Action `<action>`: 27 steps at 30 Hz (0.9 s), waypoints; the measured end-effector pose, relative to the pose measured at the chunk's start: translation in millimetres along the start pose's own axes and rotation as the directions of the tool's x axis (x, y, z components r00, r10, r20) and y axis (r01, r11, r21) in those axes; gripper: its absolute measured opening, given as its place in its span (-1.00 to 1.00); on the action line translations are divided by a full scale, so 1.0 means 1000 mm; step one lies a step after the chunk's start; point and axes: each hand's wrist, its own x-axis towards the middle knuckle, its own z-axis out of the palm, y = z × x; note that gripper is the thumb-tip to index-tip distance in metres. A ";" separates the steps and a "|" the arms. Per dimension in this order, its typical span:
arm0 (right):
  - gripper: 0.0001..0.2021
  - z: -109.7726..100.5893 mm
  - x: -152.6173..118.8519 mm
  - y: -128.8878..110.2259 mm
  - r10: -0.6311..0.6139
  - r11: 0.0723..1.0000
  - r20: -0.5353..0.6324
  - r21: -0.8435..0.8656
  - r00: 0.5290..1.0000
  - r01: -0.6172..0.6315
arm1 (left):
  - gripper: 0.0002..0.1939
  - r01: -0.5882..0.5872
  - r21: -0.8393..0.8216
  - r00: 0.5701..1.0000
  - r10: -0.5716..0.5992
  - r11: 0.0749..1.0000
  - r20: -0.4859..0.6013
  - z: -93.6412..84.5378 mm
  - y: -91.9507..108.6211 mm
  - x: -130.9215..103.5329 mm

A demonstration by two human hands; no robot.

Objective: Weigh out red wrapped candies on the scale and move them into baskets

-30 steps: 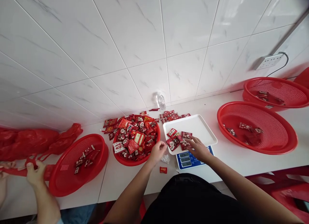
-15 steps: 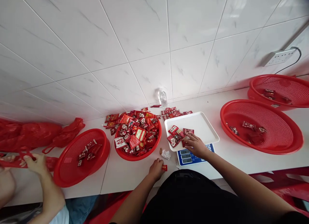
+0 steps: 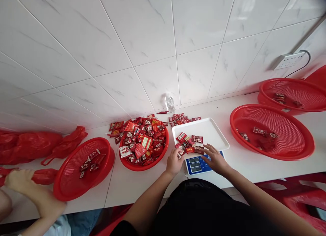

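- A white counter (image 3: 142, 188) runs along a wall of white marbled tiles (image 3: 152, 42), seen from above.
- Nearest to the camera, both forearms reach forward from the dark-clothed body, and the two hands meet at the front edge of the white tray (image 3: 212, 132).
- The left hand (image 3: 174, 162) lies palm down, with its fingers (image 3: 178, 153) bent onto the candies at the tray's front left corner; I cannot tell if they grip one.
- The right hand (image 3: 215, 158) is also palm down, its fingers (image 3: 205, 148) spread a little and touching the red candies (image 3: 188, 143) at the front of the tray; they seem not closed on anything.
- The tray sits on a blue scale (image 3: 197, 164), whose display is visible between the two hands.
- Just left of the tray stands a red bowl (image 3: 144, 144), piled full with red wrapped candies.
- Farther left there is a red mesh basket (image 3: 84, 168) with a few candies inside, and beside it another person's hand (image 3: 19, 181) holds a red plastic bag (image 3: 42, 176).
- To the right, well apart from the tray, are two large red baskets (image 3: 272, 132) with a few candies each.
- At the back, near the wall, stands a small clear bottle (image 3: 170, 103), and a power socket (image 3: 289, 61) hangs on the tiles.
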 end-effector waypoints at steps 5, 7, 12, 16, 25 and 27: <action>-0.65 -0.002 -0.005 -0.006 0.008 1.000 0.000 0.028 1.000 -0.008 | -0.63 0.114 0.321 0.975 -0.167 0.940 0.145 -0.011 -0.037 -0.020; -0.65 0.000 -0.007 -0.006 0.015 0.999 0.002 0.029 1.000 -0.015 | -0.55 0.113 0.390 0.947 -0.218 0.914 0.238 -0.014 -0.050 -0.027; -0.65 0.001 -0.006 -0.009 0.009 0.999 0.022 0.041 1.000 -0.010 | -0.75 0.112 0.385 0.928 -0.235 0.916 0.288 -0.013 -0.074 -0.036; -0.65 -0.003 -0.003 -0.011 0.020 0.998 0.027 0.062 0.999 -0.022 | -0.70 0.186 0.425 0.946 -0.278 0.886 0.165 -0.027 -0.092 -0.040; -0.67 0.000 -0.001 -0.012 0.029 0.997 0.018 0.072 0.999 -0.030 | -0.66 0.178 0.537 0.958 -0.271 0.824 0.097 -0.046 -0.109 -0.059; -0.66 0.000 -0.001 -0.014 0.032 0.996 0.024 0.077 0.999 -0.034 | -0.58 0.126 0.508 0.968 -0.218 0.852 0.126 -0.039 -0.102 -0.057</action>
